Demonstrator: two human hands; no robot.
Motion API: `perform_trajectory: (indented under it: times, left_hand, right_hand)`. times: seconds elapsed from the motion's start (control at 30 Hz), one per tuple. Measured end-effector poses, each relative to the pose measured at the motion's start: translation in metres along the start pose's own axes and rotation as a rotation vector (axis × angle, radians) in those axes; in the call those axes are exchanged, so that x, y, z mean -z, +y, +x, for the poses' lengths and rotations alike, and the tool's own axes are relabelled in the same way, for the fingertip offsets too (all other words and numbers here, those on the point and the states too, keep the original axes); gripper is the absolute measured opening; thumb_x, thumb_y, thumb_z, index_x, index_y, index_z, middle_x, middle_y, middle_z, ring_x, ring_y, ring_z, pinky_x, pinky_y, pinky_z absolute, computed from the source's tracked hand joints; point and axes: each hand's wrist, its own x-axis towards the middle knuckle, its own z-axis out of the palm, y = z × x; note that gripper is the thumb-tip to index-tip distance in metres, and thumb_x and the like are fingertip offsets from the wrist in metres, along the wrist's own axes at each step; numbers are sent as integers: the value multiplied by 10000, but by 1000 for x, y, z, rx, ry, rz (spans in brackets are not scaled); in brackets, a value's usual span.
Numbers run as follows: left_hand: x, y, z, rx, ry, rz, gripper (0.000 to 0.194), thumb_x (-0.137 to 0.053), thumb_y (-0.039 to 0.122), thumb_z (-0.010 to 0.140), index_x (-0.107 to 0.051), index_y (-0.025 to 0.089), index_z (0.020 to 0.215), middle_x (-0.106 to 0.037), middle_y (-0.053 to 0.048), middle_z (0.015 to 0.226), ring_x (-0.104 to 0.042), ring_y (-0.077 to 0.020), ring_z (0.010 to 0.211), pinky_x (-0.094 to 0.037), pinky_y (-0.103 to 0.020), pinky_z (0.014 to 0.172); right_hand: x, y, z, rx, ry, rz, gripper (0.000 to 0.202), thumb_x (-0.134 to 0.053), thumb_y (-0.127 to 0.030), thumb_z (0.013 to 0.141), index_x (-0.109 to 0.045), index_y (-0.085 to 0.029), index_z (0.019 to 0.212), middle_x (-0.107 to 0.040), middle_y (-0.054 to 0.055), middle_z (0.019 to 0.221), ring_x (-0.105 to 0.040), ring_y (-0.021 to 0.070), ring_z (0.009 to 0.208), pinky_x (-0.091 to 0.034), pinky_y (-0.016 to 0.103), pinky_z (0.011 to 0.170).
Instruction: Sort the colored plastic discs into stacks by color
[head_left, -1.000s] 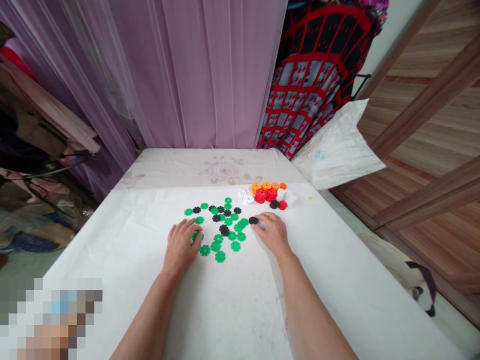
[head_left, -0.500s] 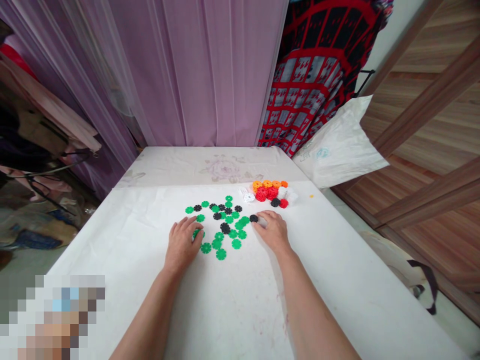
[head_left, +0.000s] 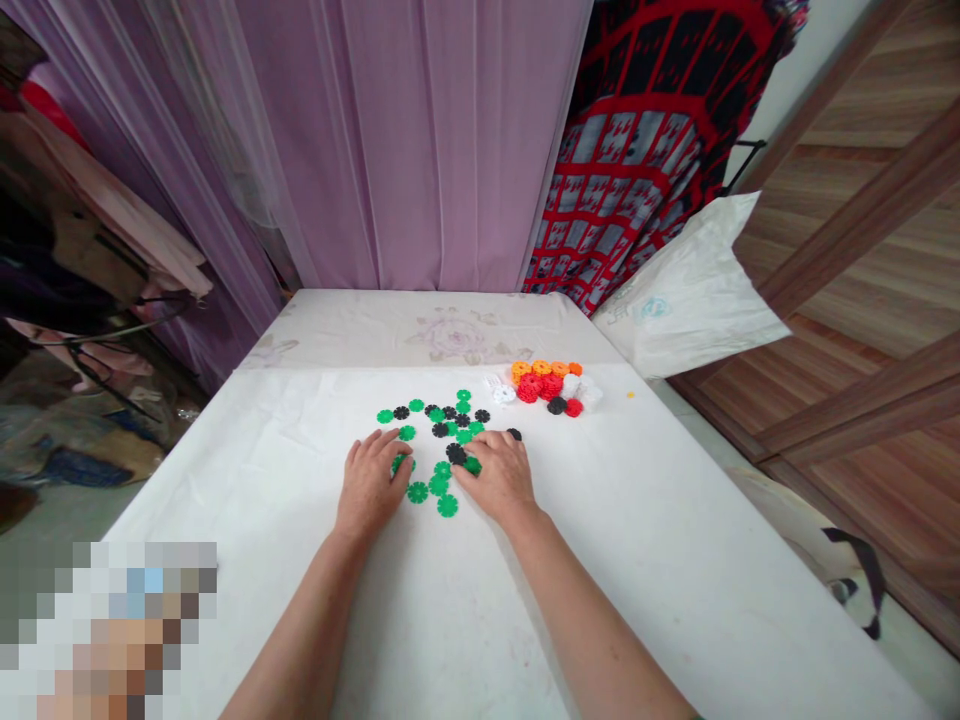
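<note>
Notched plastic discs, green and black, lie scattered on the white tabletop between my two hands. My left hand (head_left: 373,482) rests at the left of them, fingers loosely spread, its thumb and fingertips beside a partly covered green disc (head_left: 403,464). My right hand (head_left: 499,474) reaches over the right side of the scatter, thumb and fingers apart around a black disc (head_left: 455,454) and a green disc (head_left: 472,466). The palm hides several other green discs. Just behind its knuckles sits a separate black disc (head_left: 514,434).
Sorted stacks stand at the back right: orange discs (head_left: 541,369), red discs (head_left: 529,388), white discs (head_left: 502,391) and a black disc (head_left: 556,405). A white bag (head_left: 690,300) hangs beyond the table's right edge. A purple curtain (head_left: 420,150) closes off the back.
My right hand has let go of the black disc, which stays at the right, and has moved left and nearer over the scattered discs. The left hand has hardly moved. The view has shifted slightly.
</note>
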Motion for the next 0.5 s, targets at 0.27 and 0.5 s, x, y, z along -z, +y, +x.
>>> perform_trajectory:
  times: [0.27,0.5]
  left_hand:
    - [0,0,-1,-2,2,4,211,-521,297,903,-709,268,993,-662,-65,1360,-521,-321,1345,-353,-592,1137]
    - [0,-1,-1,-12,-11,0,236,-493,327,923,-709,269,1000,-657,-67,1366,-510,-325,1355,-342,-597,1140]
  right_hand:
    - [-5,2,0,39,-20,14,131,-711,-336,843,-752,-249,932,-702,45,1019,-560,230,998,-401,373,878]
    - [3,37,7,-86,206,73,147,-676,-326,829,-752,-246,927,-722,64,1056,-592,241,1006,-428,371,899]
